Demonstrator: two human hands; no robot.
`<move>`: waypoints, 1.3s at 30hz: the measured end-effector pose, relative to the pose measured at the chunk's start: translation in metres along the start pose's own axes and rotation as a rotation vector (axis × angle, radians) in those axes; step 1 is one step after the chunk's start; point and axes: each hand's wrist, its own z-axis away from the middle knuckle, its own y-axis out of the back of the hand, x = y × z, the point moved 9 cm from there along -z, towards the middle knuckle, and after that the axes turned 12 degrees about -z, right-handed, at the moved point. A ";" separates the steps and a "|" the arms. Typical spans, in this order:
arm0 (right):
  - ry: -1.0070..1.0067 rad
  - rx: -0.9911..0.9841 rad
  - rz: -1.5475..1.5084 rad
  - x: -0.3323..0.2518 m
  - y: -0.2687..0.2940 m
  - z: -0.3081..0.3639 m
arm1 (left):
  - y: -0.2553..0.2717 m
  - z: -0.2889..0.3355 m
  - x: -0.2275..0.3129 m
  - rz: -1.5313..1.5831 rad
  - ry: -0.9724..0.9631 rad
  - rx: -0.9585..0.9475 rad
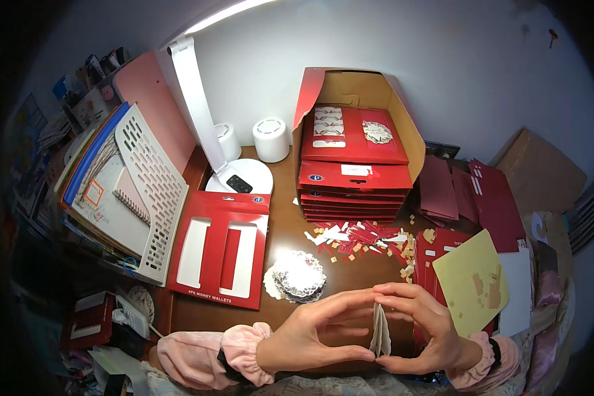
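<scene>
My left hand (310, 330) and my right hand (432, 323) meet near the table's front edge. Between their fingertips and thumbs they grip a small bundle of whitish paper cutouts (380, 333), upright and seen nearly edge-on. Its lower end fans slightly apart; the face of the cutouts is hidden. Just beyond my left hand lies a pile of round, lacy-edged patterned paper cutouts (298, 276). Left of that pile is a flat red cardboard sleeve (219, 251) with two white windows. Partly under my right forearm and a yellow sheet (472, 280) lie more red card pieces (445, 245).
An open carton (406, 132) at the back holds stacked red packs (356, 170). Red, white and tan paper scraps (363, 236) litter the tabletop before it. A white desk lamp (201, 99), a white canister (270, 140) and a file rack (155, 198) stand left. Dark red cards (495, 204) lie right.
</scene>
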 end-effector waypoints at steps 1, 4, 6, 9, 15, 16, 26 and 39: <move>0.003 0.001 0.001 0.000 0.002 -0.002 | 0.001 0.000 0.001 -0.003 -0.001 -0.002; 0.068 -0.064 0.033 -0.004 0.001 -0.002 | 0.001 0.002 0.006 0.032 -0.007 -0.029; -0.023 -0.038 -0.196 0.007 0.003 0.001 | 0.001 0.005 0.007 0.078 0.009 -0.070; -0.035 0.010 -0.237 0.009 0.007 0.000 | 0.011 0.007 0.006 -0.044 -0.036 0.012; 0.083 0.051 0.359 -0.006 0.004 -0.006 | 0.010 0.005 -0.011 -0.151 0.103 0.096; 0.085 0.049 0.358 -0.004 0.001 -0.006 | 0.004 0.004 -0.006 -0.069 0.033 0.098; 0.075 0.092 0.299 0.000 0.011 -0.004 | 0.028 0.009 -0.023 -0.165 0.095 0.215; -0.273 -0.015 0.182 0.069 -0.003 0.000 | 0.022 0.007 -0.037 -0.591 -0.041 0.085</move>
